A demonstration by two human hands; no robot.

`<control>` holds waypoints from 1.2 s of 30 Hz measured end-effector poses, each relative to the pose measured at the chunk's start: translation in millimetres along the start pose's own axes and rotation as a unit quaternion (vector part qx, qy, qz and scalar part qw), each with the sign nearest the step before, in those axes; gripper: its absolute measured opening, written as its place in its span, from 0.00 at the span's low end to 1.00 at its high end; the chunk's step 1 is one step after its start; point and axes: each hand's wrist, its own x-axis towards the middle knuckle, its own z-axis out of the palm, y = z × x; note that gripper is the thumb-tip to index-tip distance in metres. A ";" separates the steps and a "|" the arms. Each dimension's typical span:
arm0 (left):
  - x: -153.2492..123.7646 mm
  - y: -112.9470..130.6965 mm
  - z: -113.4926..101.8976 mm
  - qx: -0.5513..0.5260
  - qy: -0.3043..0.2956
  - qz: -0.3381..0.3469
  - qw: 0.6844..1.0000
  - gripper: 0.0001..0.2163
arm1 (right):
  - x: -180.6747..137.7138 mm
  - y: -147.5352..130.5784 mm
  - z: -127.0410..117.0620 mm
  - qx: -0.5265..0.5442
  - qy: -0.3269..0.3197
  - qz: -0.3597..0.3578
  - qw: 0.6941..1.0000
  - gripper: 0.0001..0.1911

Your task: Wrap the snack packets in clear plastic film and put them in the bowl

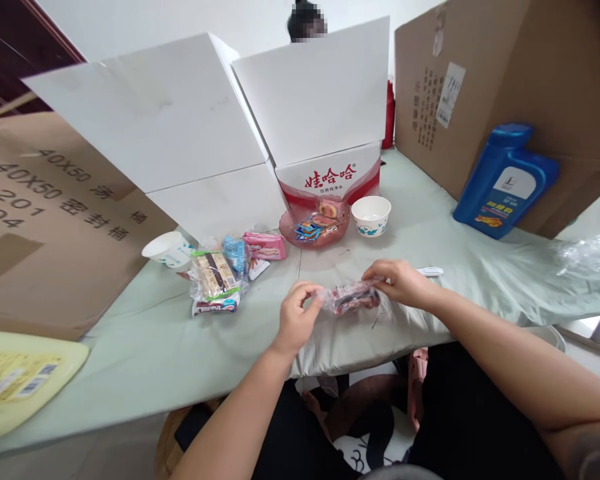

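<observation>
My left hand (297, 313) and my right hand (400, 281) pinch the two ends of a small clear-wrapped snack (353, 297) with a dark red filling. I hold it just above the pale green tablecloth (180, 347) near the table's front edge. The fingers of both hands are closed on the wrapper. A pile of wrapped snacks (220, 277) lies to the left, and a pink snack pack (265, 245) sits behind it. A pink plate (314, 230) with more wrapped snacks stands farther back.
A white paper bowl (371, 215) stands beside the plate and a paper cup (167, 250) at the left. White open cartons (260, 133) and brown cardboard boxes (55, 220) ring the table. A blue jug (505, 180) leans at the right. A white pen-like object (430, 271) lies by my right hand.
</observation>
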 end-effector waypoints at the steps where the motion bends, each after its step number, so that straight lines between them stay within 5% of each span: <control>1: 3.0 -3.6 -2.9 -0.043 0.038 -0.035 0.998 0.06 | 0.0 5.9 -3.7 0.008 0.036 0.020 0.999 0.10; 4: 11.6 -15.8 -11.5 -0.165 0.135 -0.114 0.970 0.08 | -2.0 18.7 -13.3 0.030 0.100 0.070 0.992 0.08; 7: 18.4 -25.6 -19.7 -0.211 0.179 -0.123 0.953 0.08 | -5.2 22.5 -18.3 0.034 0.088 0.089 0.992 0.09; 12: 19.8 -24.7 -34.7 -0.040 0.281 -0.002 0.959 0.10 | -8.7 15.0 -21.3 0.014 0.112 0.037 0.993 0.14; 14: 15.0 -14.8 -36.0 0.076 0.239 0.094 0.963 0.09 | -10.0 6.6 -21.2 0.016 0.119 -0.002 0.993 0.16; 16: 8.1 -1.6 -31.1 0.178 0.120 0.182 0.959 0.10 | -11.0 -3.8 -19.5 0.015 0.072 -0.032 0.997 0.15; 19: -2.4 15.2 -14.6 0.308 -0.071 0.255 0.914 0.15 | -11.0 -17.4 -13.7 -0.058 -0.052 -0.038 0.996 0.19; 21: -7.7 21.1 -3.4 0.366 -0.125 0.281 0.878 0.13 | -9.9 -22.9 -10.0 -0.137 -0.112 -0.017 0.984 0.16; 25: -15.6 29.5 5.9 0.392 -0.128 0.343 0.844 0.09 | -9.2 -29.2 -11.1 -0.190 -0.126 -0.008 0.974 0.11; 30: -22.7 45.6 -0.6 0.372 -0.129 0.374 0.840 0.08 | -14.3 -31.7 -20.6 -0.087 -0.053 -0.054 0.993 0.10; 36: -22.5 51.5 -9.4 0.363 -0.051 0.341 0.866 0.09 | -9.9 -6.0 -13.6 -0.100 0.063 0.098 0.988 0.10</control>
